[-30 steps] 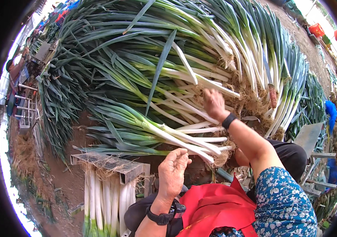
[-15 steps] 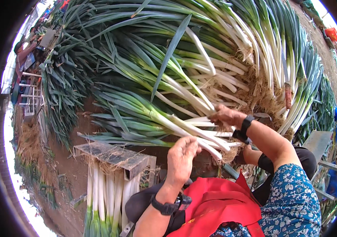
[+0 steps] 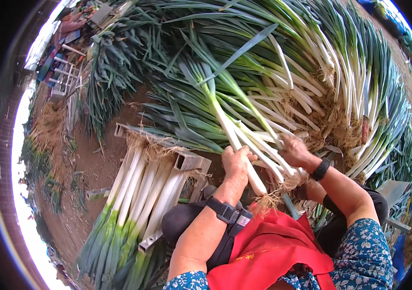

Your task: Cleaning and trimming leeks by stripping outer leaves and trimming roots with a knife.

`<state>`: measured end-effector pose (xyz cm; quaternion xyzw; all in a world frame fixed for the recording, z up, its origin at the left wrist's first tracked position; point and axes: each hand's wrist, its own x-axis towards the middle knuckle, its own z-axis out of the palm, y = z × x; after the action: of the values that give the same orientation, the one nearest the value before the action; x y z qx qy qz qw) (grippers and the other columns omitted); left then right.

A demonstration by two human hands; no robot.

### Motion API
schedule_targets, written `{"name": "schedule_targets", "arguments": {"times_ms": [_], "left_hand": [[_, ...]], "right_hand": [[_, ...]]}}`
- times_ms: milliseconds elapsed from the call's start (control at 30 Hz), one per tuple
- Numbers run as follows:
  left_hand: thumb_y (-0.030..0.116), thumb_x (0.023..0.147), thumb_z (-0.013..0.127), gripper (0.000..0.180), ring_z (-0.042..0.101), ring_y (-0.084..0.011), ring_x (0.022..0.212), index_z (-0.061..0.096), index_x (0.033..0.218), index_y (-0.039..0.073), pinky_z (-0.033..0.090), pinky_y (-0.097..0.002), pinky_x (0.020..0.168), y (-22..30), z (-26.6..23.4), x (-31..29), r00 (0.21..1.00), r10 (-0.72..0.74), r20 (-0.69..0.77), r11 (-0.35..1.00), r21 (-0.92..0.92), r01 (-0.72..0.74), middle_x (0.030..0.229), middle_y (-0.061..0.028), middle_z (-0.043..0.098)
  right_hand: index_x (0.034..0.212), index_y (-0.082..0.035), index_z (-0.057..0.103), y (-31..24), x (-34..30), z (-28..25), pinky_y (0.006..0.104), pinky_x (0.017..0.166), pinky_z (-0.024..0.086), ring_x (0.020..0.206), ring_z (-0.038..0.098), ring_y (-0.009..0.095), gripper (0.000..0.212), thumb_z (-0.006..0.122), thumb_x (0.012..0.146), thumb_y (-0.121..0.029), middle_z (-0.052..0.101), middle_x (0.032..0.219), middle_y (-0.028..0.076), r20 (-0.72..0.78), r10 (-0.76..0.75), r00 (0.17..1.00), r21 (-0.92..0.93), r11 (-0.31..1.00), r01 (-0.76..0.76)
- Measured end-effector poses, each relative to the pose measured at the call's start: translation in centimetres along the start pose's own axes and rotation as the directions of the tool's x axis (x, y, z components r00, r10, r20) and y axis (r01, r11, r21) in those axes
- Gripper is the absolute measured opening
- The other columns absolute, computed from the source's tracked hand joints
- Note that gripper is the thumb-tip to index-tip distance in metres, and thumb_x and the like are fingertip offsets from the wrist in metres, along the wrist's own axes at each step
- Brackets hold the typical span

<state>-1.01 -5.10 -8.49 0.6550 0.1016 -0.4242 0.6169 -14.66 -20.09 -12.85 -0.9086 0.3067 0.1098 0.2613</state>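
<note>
A bunch of leeks is clasped around its white stalks by the left hand and right hand; roots hang below the grip; long, probably heavy, floppy above; best held low.

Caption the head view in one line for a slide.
Both hands, left hand and right hand, grip a bunch of leeks above the roots.

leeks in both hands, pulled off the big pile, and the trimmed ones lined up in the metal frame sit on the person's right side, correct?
Not quite. The head view shows the metal frame with its trimmed leeks on the person's left, not the right. The rest holds: left hand and right hand both grip leeks by the big pile.
</note>
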Motion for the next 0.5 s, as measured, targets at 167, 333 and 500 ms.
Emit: {"name": "schedule_targets", "arguments": {"times_ms": [167,333,500], "left_hand": [[0.013,0.085,0.062,0.018,0.064,-0.0183,0.068,0.066,0.091,-0.003,0.05,-0.0341,0.06,-5.2,-1.4,-5.0,0.927,0.028,0.374,0.836,0.499,-0.226,0.079,-0.0104,0.067],[0.038,0.093,0.062,0.038,0.063,-0.0176,0.062,0.067,0.099,0.001,0.051,-0.0343,0.064,1.0,-6.7,-11.2,0.781,0.083,0.619,0.631,0.574,-0.522,0.07,-0.0103,0.065],[0.037,0.094,0.06,0.045,0.064,-0.02,0.092,0.052,0.124,0.005,0.054,-0.0386,0.077,5.3,-13.6,-13.6,0.948,0.022,0.319,0.987,-0.158,0.031,0.107,-0.0098,0.064]], "right_hand": [[0.114,0.006,0.06,-8.5,-2.9,-3.4,0.0388,0.083,0.049,0.1,0.058,0.028,0.052,0.064,0.088,-0.038,0.059,0.115,0.026,0.282,-0.093,0.955,0.779,0.603,-0.171],[0.099,0.002,0.063,-10.2,-11.2,-3.4,0.0281,0.058,0.049,0.065,0.059,0.016,0.032,0.065,0.087,-0.028,0.062,0.076,0.004,0.048,-0.237,0.97,0.677,0.722,0.143],[0.112,0.004,0.054,-17.9,-19.5,-5.7,0.0232,0.044,0.044,0.051,0.056,0.011,0.041,0.069,0.083,-0.021,0.061,0.072,0.006,0.246,-0.237,0.94,0.894,0.43,-0.125]]}}
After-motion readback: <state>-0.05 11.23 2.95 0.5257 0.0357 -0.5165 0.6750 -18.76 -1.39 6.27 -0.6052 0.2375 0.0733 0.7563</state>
